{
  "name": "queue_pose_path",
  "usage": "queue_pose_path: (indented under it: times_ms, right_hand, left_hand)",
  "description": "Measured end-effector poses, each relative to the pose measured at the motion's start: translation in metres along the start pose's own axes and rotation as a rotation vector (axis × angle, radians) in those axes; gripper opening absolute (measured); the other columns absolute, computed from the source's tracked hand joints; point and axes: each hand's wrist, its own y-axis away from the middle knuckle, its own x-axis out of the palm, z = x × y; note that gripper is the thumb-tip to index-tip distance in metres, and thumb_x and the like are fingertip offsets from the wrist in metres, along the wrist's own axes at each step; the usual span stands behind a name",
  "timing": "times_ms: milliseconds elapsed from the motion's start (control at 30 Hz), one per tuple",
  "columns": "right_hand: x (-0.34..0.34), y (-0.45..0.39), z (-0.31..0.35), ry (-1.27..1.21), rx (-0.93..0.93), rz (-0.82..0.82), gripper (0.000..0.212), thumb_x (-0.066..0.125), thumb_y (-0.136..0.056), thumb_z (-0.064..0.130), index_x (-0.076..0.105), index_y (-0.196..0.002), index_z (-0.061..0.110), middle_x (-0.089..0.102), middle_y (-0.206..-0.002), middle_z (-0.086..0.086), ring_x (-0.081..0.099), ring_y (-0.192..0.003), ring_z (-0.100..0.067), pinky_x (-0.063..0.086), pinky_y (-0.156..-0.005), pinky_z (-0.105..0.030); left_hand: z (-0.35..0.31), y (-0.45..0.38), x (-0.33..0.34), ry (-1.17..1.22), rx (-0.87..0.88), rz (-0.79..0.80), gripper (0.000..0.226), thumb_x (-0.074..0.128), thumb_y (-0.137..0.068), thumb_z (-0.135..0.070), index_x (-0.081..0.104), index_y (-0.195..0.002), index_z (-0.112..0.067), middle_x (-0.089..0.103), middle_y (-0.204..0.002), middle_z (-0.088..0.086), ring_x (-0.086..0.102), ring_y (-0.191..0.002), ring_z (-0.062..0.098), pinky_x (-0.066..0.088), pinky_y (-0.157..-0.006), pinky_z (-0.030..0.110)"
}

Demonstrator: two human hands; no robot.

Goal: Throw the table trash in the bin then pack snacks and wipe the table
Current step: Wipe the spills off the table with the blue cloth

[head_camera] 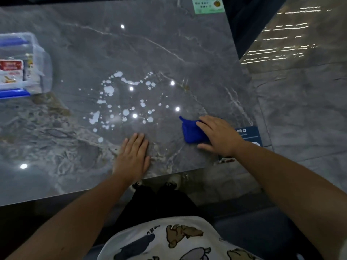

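A folded blue cloth lies on the grey marble table near its right front corner. My right hand presses flat on the cloth's right half, fingers spread over it. My left hand rests palm down on the bare tabletop by the front edge, holding nothing. White liquid droplets are spattered over the middle of the table, just beyond both hands. At the far left stands a clear plastic box with blue clips, holding snack packets.
A green label is stuck at the table's far edge. A dark blue card lies at the right front corner, partly under my right wrist. Tiled floor runs to the right of the table. My legs stand against the front edge.
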Motion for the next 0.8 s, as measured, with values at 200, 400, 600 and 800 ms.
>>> queue_pose_path:
  times_ms: [200,400,600,800]
  right_hand:
    - [0.013,-0.006,-0.003,0.059,-0.028,-0.014,0.079,0.036,-0.087,0.066,0.029,-0.145,0.015,0.035,-0.149,-0.014,0.038,-0.131,-0.032,0.032,-0.106,-0.047]
    - [0.034,-0.002,0.022,0.052,0.083,-0.105,0.063,0.035,-0.089,0.052,0.037,-0.138,0.012,0.053,-0.122,-0.019,0.054,-0.096,-0.036,0.046,-0.078,-0.047]
    - [0.035,0.002,0.059,-0.326,0.379,-0.230,0.053,0.059,-0.089,0.035,0.046,-0.135,0.012,0.054,-0.115,-0.017,0.058,-0.093,-0.033,0.049,-0.068,-0.041]
    - [0.005,-0.006,0.065,-1.209,0.667,-0.101,0.044,0.050,-0.096,0.038,0.043,-0.138,0.025,0.054,-0.122,0.007,0.052,-0.110,-0.015,0.042,-0.095,-0.037]
  left_hand:
    - [0.001,0.000,0.005,0.011,-0.002,-0.040,0.058,0.043,-0.089,-0.037,0.047,-0.135,-0.003,0.043,-0.145,0.017,0.030,-0.139,0.034,0.017,-0.116,0.048]
    - [0.003,-0.001,0.008,0.006,-0.001,-0.059,0.057,0.045,-0.088,-0.036,0.047,-0.136,-0.004,0.043,-0.145,0.017,0.031,-0.139,0.033,0.019,-0.116,0.048]
    - [0.002,0.000,0.008,-0.019,-0.007,-0.055,0.058,0.045,-0.089,-0.037,0.045,-0.137,-0.005,0.041,-0.147,0.016,0.029,-0.139,0.032,0.018,-0.116,0.048]
    - [0.004,0.001,0.007,-0.025,-0.010,-0.043,0.058,0.040,-0.090,-0.039,0.045,-0.138,-0.006,0.041,-0.147,0.015,0.030,-0.139,0.031,0.021,-0.115,0.048]
